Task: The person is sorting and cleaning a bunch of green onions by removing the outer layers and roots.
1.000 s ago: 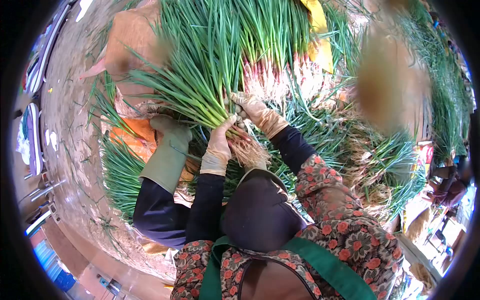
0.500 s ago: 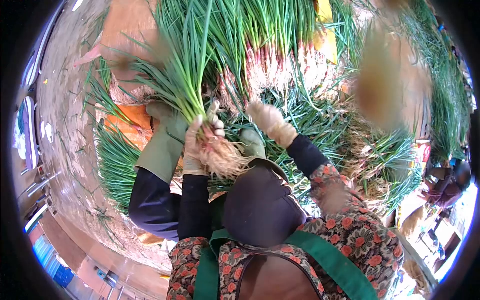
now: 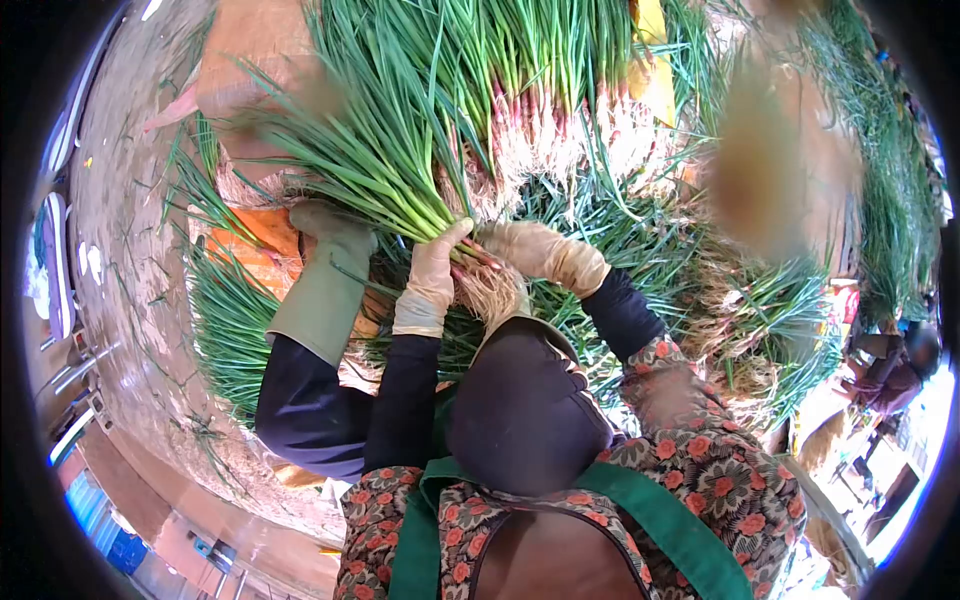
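Two gloved hands | left hand [image 3: 432,275], right hand [image 3: 520,248] clasp scallion bunch [image 3: 385,170] | no readable writing

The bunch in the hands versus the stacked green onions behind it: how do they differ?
The held bunch is gripped near its roots by the left hand and the right hand, while the stacked green onions lie untouched. The held bunch slants, leaves fanning up and to the left; the stacked green onions point straight up the frame, roots in a row. Both have green leaves, reddish stems and pale roots.
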Tool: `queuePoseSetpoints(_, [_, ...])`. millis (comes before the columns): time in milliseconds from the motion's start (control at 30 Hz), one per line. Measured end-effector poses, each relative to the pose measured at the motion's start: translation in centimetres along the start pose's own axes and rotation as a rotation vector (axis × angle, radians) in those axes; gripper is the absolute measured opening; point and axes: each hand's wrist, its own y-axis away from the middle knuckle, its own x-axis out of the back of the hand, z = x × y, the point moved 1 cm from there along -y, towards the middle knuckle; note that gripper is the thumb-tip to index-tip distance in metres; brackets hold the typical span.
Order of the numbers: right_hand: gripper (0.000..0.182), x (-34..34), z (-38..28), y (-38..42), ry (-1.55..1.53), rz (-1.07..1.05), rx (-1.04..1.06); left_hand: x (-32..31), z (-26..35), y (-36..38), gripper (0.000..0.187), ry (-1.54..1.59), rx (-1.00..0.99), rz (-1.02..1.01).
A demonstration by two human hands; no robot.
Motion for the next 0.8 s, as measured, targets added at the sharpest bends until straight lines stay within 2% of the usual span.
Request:
queuePoseSetpoints(33, [0.032, 0.7, 0.5, -0.3, 0.093, 0.175, 0.17, -0.7, 0.2, 0.2, 0.018, 0.004, -0.041, 0.027])
queuePoseSetpoints(67, [0.041, 1.7, -0.2, -1.3, -0.416, 0.17, -0.261, -0.8, -0.2, 0.1, 0.018, 0.014, -0.111, 0.057])
queuePoseSetpoints(100, [0.044, 2.7, -1.2, -1.9, -0.565, 0.167, -0.317, -0.6, -0.4, 0.0, 0.019, -0.022, -0.122, 0.058])
queuePoseSetpoints(167, [0.041, 1.8, -1.3, -3.4, -0.439, 0.162, -0.427, -0.4, -0.6, -0.1, 0.021, -0.097, -0.136, 0.055])
queuePoseSetpoints(200, [0.038, 2.2, -0.9, -3.5, -0.288, 0.202, -0.443, -0.2, -0.6, -0.1, 0.021, -0.121, -0.078, 0.094])
queuePoseSetpoints(233, [0.036, 2.5, -0.6, -3.7, -0.137, 0.238, -0.459, 0.1, -0.2, 0.3, 0.021, -0.127, -0.1, 0.08])
queuePoseSetpoints(300, [0.032, 4.1, 2.3, -3.7, -0.749, 0.603, -0.547, 1.0, 0.5, 0.9, 0.02, -0.133, -0.146, 0.057])
queuePoseSetpoints(333, [0.032, 5.2, 2.6, -3.6, -0.601, 0.627, -0.601, 1.0, 0.4, 0.8, 0.018, 0.056, -0.15, 0.104])
queuePoseSetpoints(367, [0.032, 6.3, 2.4, -3.6, -0.453, 0.651, -0.655, 1.5, 0.7, 1.3, 0.017, 0.027, -0.182, 0.055])
queuePoseSetpoints(433, [0.037, 5.9, 3.2, -5.1, -0.127, 0.527, -0.589, 1.1, 0.7, 0.9, 0.015, 0.134, -0.114, -0.003])
queuePoseSetpoints(467, [0.045, 5.7, 3.6, -5.9, -0.002, 0.483, -0.591, 0.7, 0.9, 0.9, 0.015, 0.167, -0.059, -0.016])
queuePoseSetpoints(500, [0.043, 5.4, 3.9, -7.0, 0.298, 0.483, -0.675, 0.1, 1.0, 0.9, 0.016, 0.201, -0.006, -0.029])
queuePoseSetpoints(533, [0.042, 4.9, 4.2, -7.7, 0.44, 0.549, -0.637, -1.2, 2.1, 1.9, 0.015, 0.166, 0.045, -0.023])
queuePoseSetpoints(600, [0.039, 5.0, 5.8, -8.3, 0.425, 0.472, -0.67, -1.6, 2.7, 1.9, 0.017, 0.312, -0.033, -0.1])
queuePoseSetpoints(633, [0.037, 6.3, 6.0, -7.9, 0.268, 0.328, -0.739, -1.7, 3.0, 2.0, 0.018, 0.385, -0.07, -0.137])
queuePoseSetpoints(667, [0.032, 7.6, 6.4, -6.6, 0.221, 0.353, -0.707, -1.3, 3.3, 2.3, 0.021, 0.48, -0.038, -0.138])
queuePoseSetpoints(700, [0.023, 9.4, 6.7, -3.9, 0.334, 0.408, -0.509, -0.8, 3.8, 2.4, 0.027, 0.513, -0.042, -0.231])
queuePoseSetpoints(767, [0.017, 11.5, 13.1, 2.1, 0.057, 0.722, -0.316, -1.2, 5.3, 3.9, 0.036, 0.563, -0.027, -0.198])
queuePoseSetpoints(800, [0.02, 14.7, 13.0, 6.2, 0.091, 0.789, -0.209, -0.5, 5.4, 3.7, 0.045, 0.545, -0.054, -0.336])
